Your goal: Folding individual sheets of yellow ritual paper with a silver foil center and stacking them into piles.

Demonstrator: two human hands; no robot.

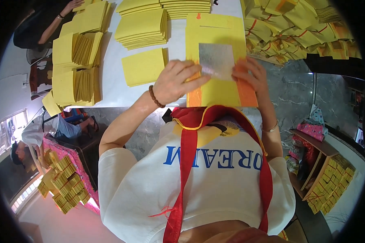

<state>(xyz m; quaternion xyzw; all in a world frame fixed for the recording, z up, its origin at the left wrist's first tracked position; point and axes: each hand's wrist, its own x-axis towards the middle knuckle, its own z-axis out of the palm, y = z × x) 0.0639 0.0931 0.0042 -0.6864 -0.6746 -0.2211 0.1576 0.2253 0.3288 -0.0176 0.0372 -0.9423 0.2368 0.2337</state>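
A shiny silver foil square [215, 56] lies on yellow paper [221, 94] with orange bands down both sides, at the table's front edge. My left hand [178, 79] is on the paper's left side, fingers bent but apart, thumb reaching onto the foil. On the opposite side, my right hand [252, 75] rests over the orange band, its fingertips at the foil's right edge. Neither hand visibly grips anything; the undersides of the fingers are hidden. Left of my hands lies a folded yellow paper packet [144, 67].
Stacks of folded yellow paper [141, 28] stand behind and along the left of the white table [109, 89]. A heap of yellow packets [288, 28] lies far right. Another person's hand [71, 6] touches a far-left stack. Bundles fill a wooden box [318, 162] at right.
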